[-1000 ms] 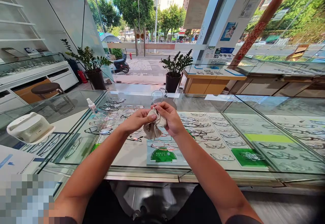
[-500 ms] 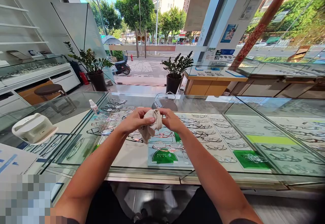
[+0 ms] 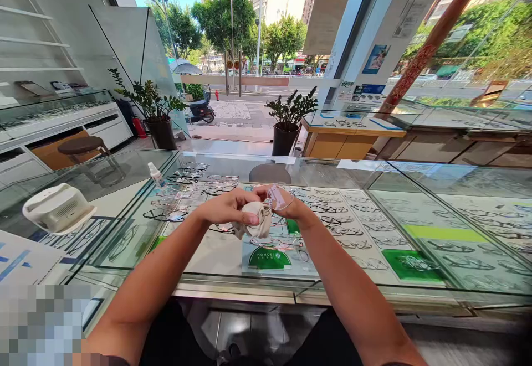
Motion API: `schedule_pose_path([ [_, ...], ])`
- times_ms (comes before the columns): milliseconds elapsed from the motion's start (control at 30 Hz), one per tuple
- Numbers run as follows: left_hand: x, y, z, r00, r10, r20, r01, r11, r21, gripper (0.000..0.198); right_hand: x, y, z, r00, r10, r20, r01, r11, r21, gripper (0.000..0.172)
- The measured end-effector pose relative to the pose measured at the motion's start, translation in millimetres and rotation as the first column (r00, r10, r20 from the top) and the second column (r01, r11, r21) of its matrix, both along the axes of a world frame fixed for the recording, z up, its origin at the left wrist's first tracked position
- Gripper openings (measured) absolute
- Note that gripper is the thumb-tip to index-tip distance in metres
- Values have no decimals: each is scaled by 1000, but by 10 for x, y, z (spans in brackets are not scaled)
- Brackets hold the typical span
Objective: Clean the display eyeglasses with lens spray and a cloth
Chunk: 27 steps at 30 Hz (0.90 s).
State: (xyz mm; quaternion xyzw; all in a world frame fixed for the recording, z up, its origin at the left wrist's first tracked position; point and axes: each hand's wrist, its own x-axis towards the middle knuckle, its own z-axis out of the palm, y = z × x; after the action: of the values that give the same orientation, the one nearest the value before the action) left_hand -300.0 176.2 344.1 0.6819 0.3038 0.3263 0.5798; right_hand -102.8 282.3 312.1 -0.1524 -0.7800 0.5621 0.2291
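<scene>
A crumpled beige cloth (image 3: pixel 258 223) is gripped by my left hand (image 3: pixel 226 206), its thumb pressed on the front. My right hand (image 3: pixel 286 202) is closed against the cloth's right side and holds a pair of glasses (image 3: pixel 277 196); one clear lens shows in front of its fingers, and the rest of the frame is hidden by the cloth and hands. Both hands are above the glass display case (image 3: pixel 233 294), where rows of glasses (image 3: pixel 276 244) lie over a green card (image 3: pixel 269 257).
A small white spray bottle (image 3: pixel 155 175) and a white device (image 3: pixel 60 209) stand on the glass to the left. Beyond the counter are a round stool (image 3: pixel 270 174) and a potted plant (image 3: pixel 285 136). More glasses lie in the case at the right.
Both hands and the cloth have come lower and nearer. The glasses have turned, so a lens that stood above the fingers now lies over my right hand.
</scene>
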Motion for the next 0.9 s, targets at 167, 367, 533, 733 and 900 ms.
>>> schedule_pose_path([
  [167,11,-11,-9,1000,3,17,-3,1000,3,51,-11,2,3,994,67,82,-66,998,-11,15],
  [367,-6,-11,3,1000,-5,27,4,1000,15,49,-3,-27,62,993,69,90,-67,997,-27,26],
  [533,-41,19,-32,996,48,73,-46,999,-26,53,3,-76,82,999,37,-4,-37,998,41,38],
  [733,-54,101,-121,928,251,275,-229,967,-109,60,-36,-94,19,970,-138,-202,195,936,292,29],
  [900,-30,142,-135,866,338,368,-296,940,-167,62,-24,-76,49,953,-137,-271,249,864,437,27],
])
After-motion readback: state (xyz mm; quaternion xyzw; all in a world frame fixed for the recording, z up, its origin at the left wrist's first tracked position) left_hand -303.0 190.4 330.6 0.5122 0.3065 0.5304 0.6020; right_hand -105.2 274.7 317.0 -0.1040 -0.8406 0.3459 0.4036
